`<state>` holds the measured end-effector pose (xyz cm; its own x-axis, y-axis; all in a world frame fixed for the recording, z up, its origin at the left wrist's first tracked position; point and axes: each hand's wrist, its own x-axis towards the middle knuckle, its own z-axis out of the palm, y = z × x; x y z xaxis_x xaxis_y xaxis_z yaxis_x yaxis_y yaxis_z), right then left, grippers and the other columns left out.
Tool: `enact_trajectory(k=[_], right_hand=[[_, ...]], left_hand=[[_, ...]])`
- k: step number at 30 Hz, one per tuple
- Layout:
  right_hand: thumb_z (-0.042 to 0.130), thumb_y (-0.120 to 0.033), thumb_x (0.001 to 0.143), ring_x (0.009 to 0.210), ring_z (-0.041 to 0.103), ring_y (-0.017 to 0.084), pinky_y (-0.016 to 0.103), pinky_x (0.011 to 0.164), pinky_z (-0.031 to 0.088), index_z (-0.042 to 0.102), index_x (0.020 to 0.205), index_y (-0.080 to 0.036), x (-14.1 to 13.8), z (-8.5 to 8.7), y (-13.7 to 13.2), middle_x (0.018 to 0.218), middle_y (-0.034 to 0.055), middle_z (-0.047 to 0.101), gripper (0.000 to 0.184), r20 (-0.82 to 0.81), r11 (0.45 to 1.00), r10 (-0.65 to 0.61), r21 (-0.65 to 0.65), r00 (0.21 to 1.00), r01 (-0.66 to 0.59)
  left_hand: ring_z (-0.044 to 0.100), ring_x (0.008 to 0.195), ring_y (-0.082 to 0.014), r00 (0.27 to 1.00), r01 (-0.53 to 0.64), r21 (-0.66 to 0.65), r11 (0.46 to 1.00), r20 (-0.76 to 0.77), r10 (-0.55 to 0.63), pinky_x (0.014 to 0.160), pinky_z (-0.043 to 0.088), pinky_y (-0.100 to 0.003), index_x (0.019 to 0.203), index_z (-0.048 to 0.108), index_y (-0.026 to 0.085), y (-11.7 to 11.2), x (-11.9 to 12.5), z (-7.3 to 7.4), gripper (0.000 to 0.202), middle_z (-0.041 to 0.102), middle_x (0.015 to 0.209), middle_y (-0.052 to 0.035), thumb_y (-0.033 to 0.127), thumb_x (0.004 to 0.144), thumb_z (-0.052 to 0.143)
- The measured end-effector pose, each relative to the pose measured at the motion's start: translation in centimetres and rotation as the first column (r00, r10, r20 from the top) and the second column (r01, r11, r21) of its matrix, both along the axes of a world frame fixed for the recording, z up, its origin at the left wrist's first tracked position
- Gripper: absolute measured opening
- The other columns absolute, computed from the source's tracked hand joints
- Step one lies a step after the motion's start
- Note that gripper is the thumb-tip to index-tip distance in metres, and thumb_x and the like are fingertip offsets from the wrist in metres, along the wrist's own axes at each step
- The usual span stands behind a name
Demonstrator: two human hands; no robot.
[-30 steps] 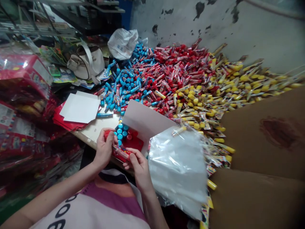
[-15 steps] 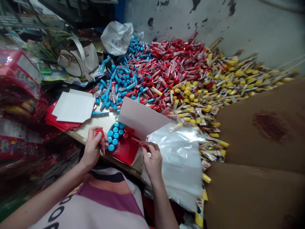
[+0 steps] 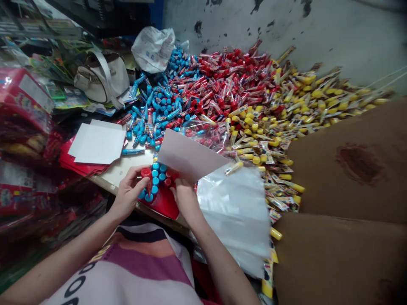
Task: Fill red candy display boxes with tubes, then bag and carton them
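Note:
My left hand (image 3: 127,192) is closed round a red-capped tube (image 3: 146,173), held upright at the left side of an open red box (image 3: 163,203). Inside that box stand several blue-capped tubes (image 3: 155,181) in rows, with a few red-capped tubes (image 3: 167,182) beside them. My right hand (image 3: 186,199) reaches into the box with bent fingers at a red-capped tube; its fingertips are partly hidden. The box's pale lid flap (image 3: 190,154) stands raised behind both hands.
Behind the box lies a big heap of blue (image 3: 165,106), red (image 3: 229,80) and yellow (image 3: 305,106) capped tubes. Clear plastic bags (image 3: 233,212) lie to the right, before a brown carton (image 3: 343,169). Flat red-and-white boxes (image 3: 97,142) and a white handbag (image 3: 101,78) are at left.
My right hand has moved its red tube down into the box among the red caps. My left hand has come up and right, turning its red tube upright beside the blue caps.

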<state>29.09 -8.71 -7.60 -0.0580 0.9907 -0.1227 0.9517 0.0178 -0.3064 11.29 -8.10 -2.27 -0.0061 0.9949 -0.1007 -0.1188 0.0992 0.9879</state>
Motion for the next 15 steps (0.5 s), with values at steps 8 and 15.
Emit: enact_trajectory(k=[8, 15], right_hand=[[0.056, -0.028, 0.087, 0.085, 0.065, 0.021, 0.032, 0.078, 0.051, 0.065, 0.101, -0.021, 2.6, 1.4, -0.5, 0.094, 0.0057, 0.069, 0.018, -0.44, 0.995, -0.068, 0.035, 0.896, 0.092], [0.049, -0.05, 0.084, 0.073, 0.063, 0.018, 0.028, 0.064, 0.05, 0.058, 0.104, -0.015, 13.6, 3.0, 6.2, 0.089, 0.0085, 0.067, 0.041, -0.743, 0.66, -0.431, 0.127, 0.513, 0.74]], left_hand=[[0.061, 0.094, -0.0185, 0.866, 0.372, 0.212, 0.904, -0.43, -0.256, 0.084, 0.049, -0.03, 0.108, 0.063, 0.02, 0.9, 0.5, -2.0, 0.025, 0.064, 0.102, -0.0053, 0.027, 0.084, 0.061], [0.061, 0.101, -0.023, 0.601, 0.573, 0.236, 0.784, -0.772, -0.207, 0.086, 0.046, -0.035, 0.113, 0.061, 0.024, 0.9, 0.4, -5.0, 0.027, 0.066, 0.112, -0.0064, 0.023, 0.088, 0.054]])
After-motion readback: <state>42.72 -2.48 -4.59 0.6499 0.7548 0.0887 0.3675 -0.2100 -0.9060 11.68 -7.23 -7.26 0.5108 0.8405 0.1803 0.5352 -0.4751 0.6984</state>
